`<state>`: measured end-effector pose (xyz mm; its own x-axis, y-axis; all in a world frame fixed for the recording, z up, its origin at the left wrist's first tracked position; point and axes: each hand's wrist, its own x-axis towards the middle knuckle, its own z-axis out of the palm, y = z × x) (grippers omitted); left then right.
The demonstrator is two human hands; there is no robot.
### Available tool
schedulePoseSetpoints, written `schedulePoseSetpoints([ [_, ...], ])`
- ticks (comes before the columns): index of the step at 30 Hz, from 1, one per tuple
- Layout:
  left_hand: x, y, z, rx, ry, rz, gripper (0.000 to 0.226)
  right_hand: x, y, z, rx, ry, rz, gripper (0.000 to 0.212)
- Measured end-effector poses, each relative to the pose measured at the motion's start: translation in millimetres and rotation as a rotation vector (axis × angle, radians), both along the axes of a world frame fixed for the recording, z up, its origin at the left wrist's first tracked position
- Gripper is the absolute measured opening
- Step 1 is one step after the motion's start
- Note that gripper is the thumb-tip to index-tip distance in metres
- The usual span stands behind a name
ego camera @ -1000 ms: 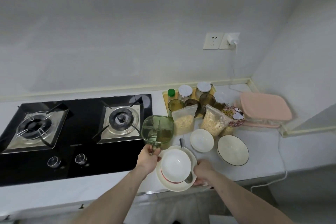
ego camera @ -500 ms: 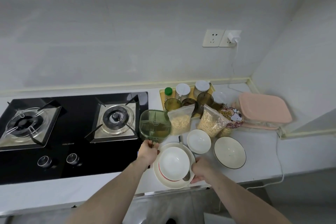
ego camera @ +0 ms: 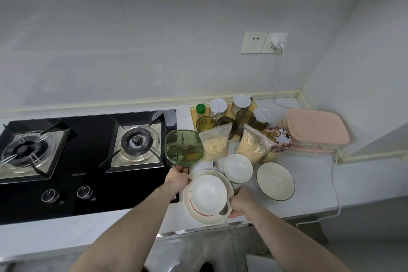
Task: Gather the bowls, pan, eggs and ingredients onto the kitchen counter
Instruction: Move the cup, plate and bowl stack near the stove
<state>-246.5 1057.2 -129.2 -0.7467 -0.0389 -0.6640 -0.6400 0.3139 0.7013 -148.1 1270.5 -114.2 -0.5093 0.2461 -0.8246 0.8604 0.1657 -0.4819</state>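
Two hands of mine reach over a pale worktop (ego camera: pixel 313 194) set against a plain grey-white wall, with a side wall closing the corner at the right. My left hand (ego camera: pixel 178 178) has its fingers closed on the handle of a green divided container (ego camera: pixel 183 147), which sits at the right edge of the black gas hob (ego camera: pixel 88 161), just beside the right burner (ego camera: pixel 138 142). My right hand (ego camera: pixel 241 202) grips the right rim of a large white plate (ego camera: pixel 208 216) near the front edge of the worktop, fingers clamped on it; a white bowl (ego camera: pixel 208 193) rests in the plate, and a spoon lies beside it, partly hidden.

Behind the plate stands a small white bowl (ego camera: pixel 238 168), and to its right a wider bowl with a dark rim (ego camera: pixel 275 181), apart from it. Two clear bags of pale flakes stand further back: the left bag (ego camera: pixel 214 146) just beside the green container, the right bag (ego camera: pixel 254 147) leaning near a round tub with a cartoon dog (ego camera: pixel 279 139). A yellow tray (ego camera: pixel 193 117) against the back wall holds white-lidded jars, tinted glass cups and a green-capped bottle (ego camera: pixel 201 110). A pink-lidded box (ego camera: pixel 318 126) sits in the corner. Two wall sockets (ego camera: pixel 254 42) are above, one with a white charger (ego camera: pixel 278 41) whose cable runs down and across the worktop edge. I see no eggs or pan in this single view.
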Motion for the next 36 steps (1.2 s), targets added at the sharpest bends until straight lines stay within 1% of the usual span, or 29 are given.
schedulePoseSetpoints([
  [2,6,-6,6,-0.095,0.031,-0.084,0.02,4,0,-2,0.003,0.03,-0.053,0.018],
  [5,24,-12,14,-0.169,0.104,-0.123,0.019,14,-1,-4,-0.007,0.082,-0.152,0.008],
  [7,35,-16,16,-0.14,0.124,-0.079,0.025,20,-4,-5,-0.031,0.091,-0.196,0.007],
  [9,46,-21,17,-0.069,0.116,-0.018,0.028,22,-6,-6,-0.026,0.084,-0.183,0.013],
  [11,58,-28,24,-0.024,0.098,0.012,0.03,20,-6,-5,-0.017,0.072,-0.158,0.013],
  [17,80,-59,39,-0.153,0.154,-0.125,0.032,17,-12,-3,-0.046,0.085,-0.207,0.013],
  [21,90,-68,52,-0.186,0.207,-0.228,0.028,23,-18,-4,-0.084,0.112,-0.301,0.005],
  [25,101,-73,61,-0.2,0.253,-0.323,0.025,40,-26,-7,-0.096,0.155,-0.414,0.005],
  [28,112,-77,70,-0.181,0.247,-0.41,0.026,56,-33,-13,-0.043,0.218,-0.432,0.022],
  [30,118,-83,78,-0.184,0.259,-0.506,0.028,65,-37,-17,0.04,0.258,-0.406,0.02],
  [33,121,-97,89,-0.219,0.316,-0.646,0.03,81,-52,3,0.186,0.351,-0.371,0.009],
  [36,117,-112,97,-0.236,0.402,-0.742,0.032,92,-70,30,0.234,0.442,-0.371,0.016],
])
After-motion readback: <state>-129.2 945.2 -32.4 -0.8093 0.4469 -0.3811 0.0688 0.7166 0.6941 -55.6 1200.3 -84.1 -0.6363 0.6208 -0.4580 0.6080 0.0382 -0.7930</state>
